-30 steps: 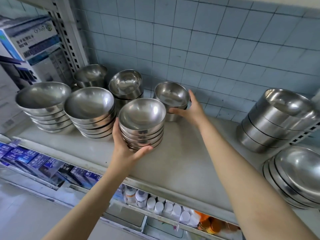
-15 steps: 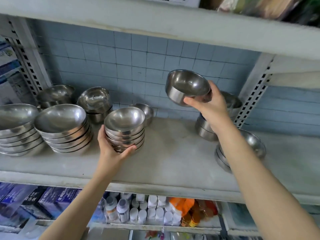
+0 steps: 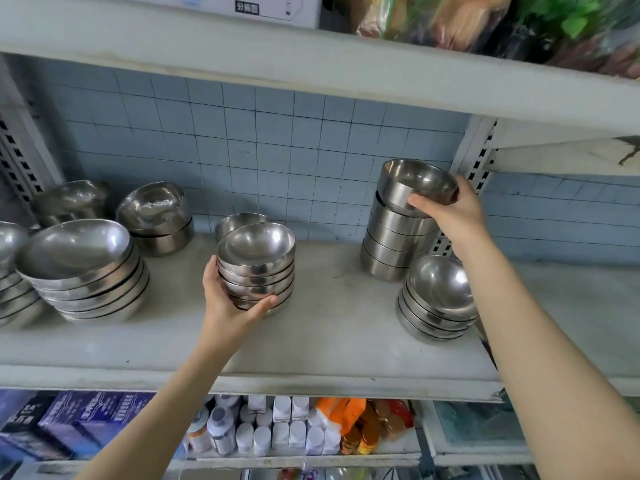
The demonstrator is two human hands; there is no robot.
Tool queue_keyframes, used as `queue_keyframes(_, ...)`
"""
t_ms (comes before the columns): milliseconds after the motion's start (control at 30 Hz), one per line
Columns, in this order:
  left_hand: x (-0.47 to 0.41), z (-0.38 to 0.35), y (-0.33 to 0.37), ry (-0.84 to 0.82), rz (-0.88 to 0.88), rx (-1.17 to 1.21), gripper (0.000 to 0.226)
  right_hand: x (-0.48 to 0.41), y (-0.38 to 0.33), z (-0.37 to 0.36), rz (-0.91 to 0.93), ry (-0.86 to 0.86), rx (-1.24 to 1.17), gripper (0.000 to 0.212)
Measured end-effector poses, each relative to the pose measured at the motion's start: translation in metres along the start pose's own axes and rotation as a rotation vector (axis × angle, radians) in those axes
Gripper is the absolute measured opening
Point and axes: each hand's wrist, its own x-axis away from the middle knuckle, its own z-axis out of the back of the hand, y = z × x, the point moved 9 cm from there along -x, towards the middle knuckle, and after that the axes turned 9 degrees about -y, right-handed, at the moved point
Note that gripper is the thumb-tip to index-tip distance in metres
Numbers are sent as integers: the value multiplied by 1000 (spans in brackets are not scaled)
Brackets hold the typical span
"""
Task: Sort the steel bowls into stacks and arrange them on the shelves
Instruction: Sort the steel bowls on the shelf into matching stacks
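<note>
The top steel bowl (image 3: pixel 417 181), straight-sided, sits slightly tilted on a tall stack (image 3: pixel 394 247) of like bowls at the back right of the middle shelf (image 3: pixel 329 344), against the perforated upright. The right hand (image 3: pixel 453 216) grips it, thumb pressed on its near wall and fingers curled round the far side, the bare forearm stretching up from the lower right. The left hand (image 3: pixel 225 299) clasps a stack of rounded bowls (image 3: pixel 258 265) at the shelf's centre, palm against its left side and thumb hooked across the lowest bowls in front; that forearm rises from the lower left.

A low stack (image 3: pixel 438 299) stands in front of the tall one, and wider stacks (image 3: pixel 83 271) crowd the left end. On the shelf above, a white box (image 3: pixel 270 8) bears a dark label with Chinese characters, too blurred to read surely. Below, the blue cartons (image 3: pixel 86 417) carry pale lettering that cannot be read, beside white bottles (image 3: pixel 280 434).
</note>
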Motion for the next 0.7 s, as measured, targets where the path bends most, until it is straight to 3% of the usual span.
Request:
queue_keyframes(300,-8,-58,2,-72,14,13,113,-14,16,-4,2,-108,59,76)
queue_keyframes(433,-10,-78,3,-92,27,12,114,-17,19,-1,-27,-135,87,73)
queue_keyframes(600,-13,-106,4,-132,44,3,116,-16,23,-5,-88,-198,68,124)
queue_keyframes(700,-13,-120,2,-175,48,16,117,-6,15,-1,-65,-146,110,121)
